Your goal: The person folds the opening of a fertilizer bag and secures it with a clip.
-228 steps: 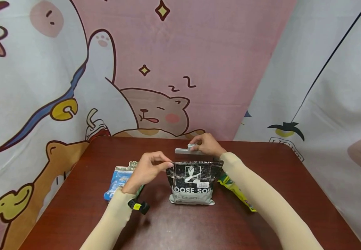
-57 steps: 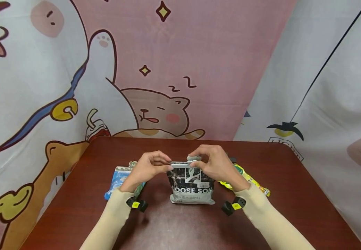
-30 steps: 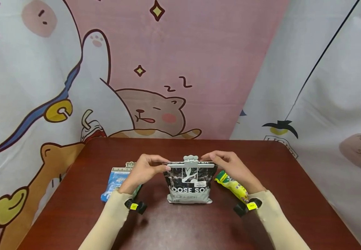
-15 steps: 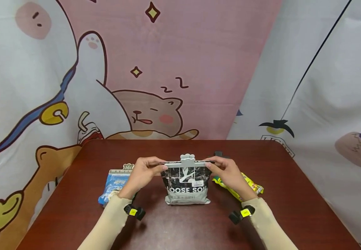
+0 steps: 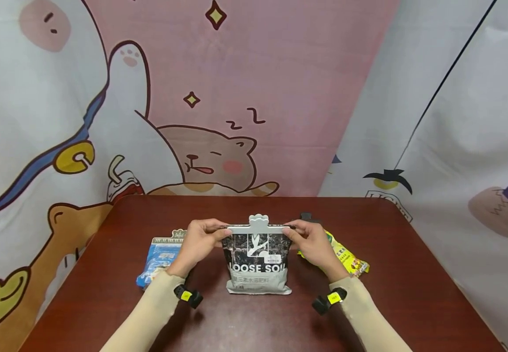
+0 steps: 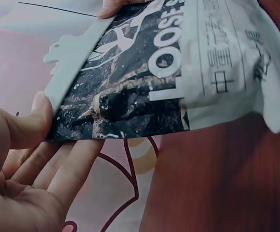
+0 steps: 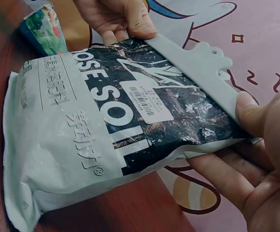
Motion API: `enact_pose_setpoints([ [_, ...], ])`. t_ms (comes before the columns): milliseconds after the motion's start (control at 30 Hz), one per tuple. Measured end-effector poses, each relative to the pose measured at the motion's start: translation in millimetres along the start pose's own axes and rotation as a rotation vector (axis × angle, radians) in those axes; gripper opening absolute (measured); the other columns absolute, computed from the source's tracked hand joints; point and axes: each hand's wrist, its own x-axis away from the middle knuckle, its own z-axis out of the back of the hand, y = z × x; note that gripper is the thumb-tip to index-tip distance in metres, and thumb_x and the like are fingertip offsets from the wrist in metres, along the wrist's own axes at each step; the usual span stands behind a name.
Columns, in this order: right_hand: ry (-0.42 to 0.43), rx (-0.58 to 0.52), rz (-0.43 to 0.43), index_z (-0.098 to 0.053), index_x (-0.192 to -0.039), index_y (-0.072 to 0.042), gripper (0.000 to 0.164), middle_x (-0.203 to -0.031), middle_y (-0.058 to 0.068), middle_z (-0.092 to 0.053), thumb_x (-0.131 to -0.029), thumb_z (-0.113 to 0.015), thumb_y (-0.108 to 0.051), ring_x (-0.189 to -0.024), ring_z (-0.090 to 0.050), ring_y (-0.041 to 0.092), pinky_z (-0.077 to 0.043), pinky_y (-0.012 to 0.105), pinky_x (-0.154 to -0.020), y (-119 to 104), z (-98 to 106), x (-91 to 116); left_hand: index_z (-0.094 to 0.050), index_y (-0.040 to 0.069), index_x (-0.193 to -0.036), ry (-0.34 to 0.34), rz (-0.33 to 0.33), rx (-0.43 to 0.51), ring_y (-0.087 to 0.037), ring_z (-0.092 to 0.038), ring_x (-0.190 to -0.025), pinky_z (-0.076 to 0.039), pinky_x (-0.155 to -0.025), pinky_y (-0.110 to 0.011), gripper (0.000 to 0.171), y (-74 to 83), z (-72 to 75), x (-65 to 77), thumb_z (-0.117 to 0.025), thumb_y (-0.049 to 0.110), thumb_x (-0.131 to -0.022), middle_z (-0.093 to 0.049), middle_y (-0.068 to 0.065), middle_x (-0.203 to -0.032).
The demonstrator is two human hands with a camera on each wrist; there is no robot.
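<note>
Nearest you, two cream sleeves (image 5: 146,313) reach over the reddish-brown table (image 5: 254,327), with two black wrist cameras (image 5: 328,300) at their cuffs; tabletop spreads between your forearms up to the bag's lower edge; one black-and-white soil bag (image 5: 258,278) hangs or stands upright between your hands, and you cannot tell whether its base touches the wood; your left hand (image 5: 199,244) pinches one upper corner, thumb in front, fingers behind, and your right hand (image 5: 315,244) pinches the other; one pale bag clip (image 5: 259,223) spans the top edge, a thumb on each end; beyond your left wrist lies one blue packet (image 5: 159,259) with one packet clip (image 5: 177,236), a gap parting it from the bag; beyond your right, one yellow packet (image 5: 348,256), partly hidden, well inside the table's side edge; past the far edge stands a cartoon backdrop (image 5: 280,98).
</note>
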Motion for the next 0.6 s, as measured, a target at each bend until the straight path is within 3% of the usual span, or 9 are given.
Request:
enact_pose_setpoints([
  [200,-0.014,-0.030,-0.053,-0.071,-0.121,-0.005,0.035,-0.095,0.017,-0.079,-0.099,-0.068,-0.032,-0.071,-0.078,0.025,-0.063,0.050,-0.068,5,-9,-6,-0.079,0.003,-0.104,0.021,0.056,-0.062,-0.025,-0.077,-0.070,-0.063,-0.072,-0.048,0.015,-4.6,1.9,-5.0,-0.078,0.011,-0.091,-0.079,-0.018,-0.097],
  [467,-0.002,-0.046,-0.141,-0.072,-0.121,-0.006,0.036,-0.079,0.011,-0.077,-0.098,-0.070,-0.033,-0.069,-0.077,0.023,-0.064,0.037,-0.071,12,-19,-14,-0.079,0.007,-0.102,-0.025,0.146,-0.157,-0.020,-0.074,-0.070,-0.064,-0.074,-0.048,0.012,-2.1,6.8,-10.7,-0.077,0.015,-0.093,-0.077,-0.012,-0.094],
  [600,-0.021,-0.102,-0.157,-0.072,-0.121,-0.003,0.035,-0.084,0.012,-0.078,-0.098,-0.070,-0.030,-0.072,-0.077,0.022,-0.064,0.037,-0.070,15,-22,-19,-0.078,0.006,-0.102,-0.052,0.178,-0.176,-0.020,-0.073,-0.074,-0.064,-0.073,-0.046,0.013,0.3,9.6,-13.6,-0.077,0.015,-0.093,-0.077,-0.012,-0.095],
])
